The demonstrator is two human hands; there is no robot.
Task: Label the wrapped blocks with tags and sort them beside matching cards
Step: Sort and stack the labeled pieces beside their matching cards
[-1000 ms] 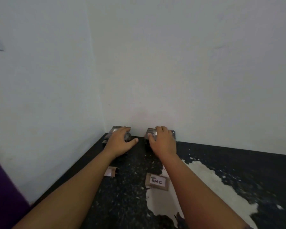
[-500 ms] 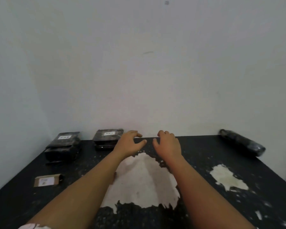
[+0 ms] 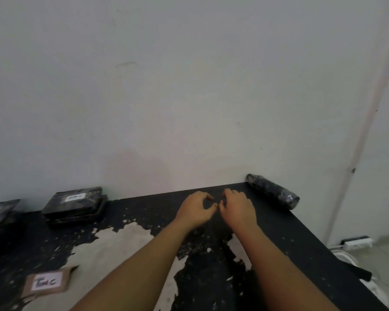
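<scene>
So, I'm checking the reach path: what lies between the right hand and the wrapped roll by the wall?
Only bare black tabletop separates the right hand from the wrapped roll, as the head view shows.

My left hand [image 3: 194,211] and right hand [image 3: 238,209], off the tagged blocks [image 3: 74,204] a second ago, now hover with fingers curled near the worktop's [image 3: 279,232] far right corner

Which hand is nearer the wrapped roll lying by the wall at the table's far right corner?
The right hand: it is just left of the wrapped roll, not touching it. The left hand is farther left, beyond the right hand.
</scene>
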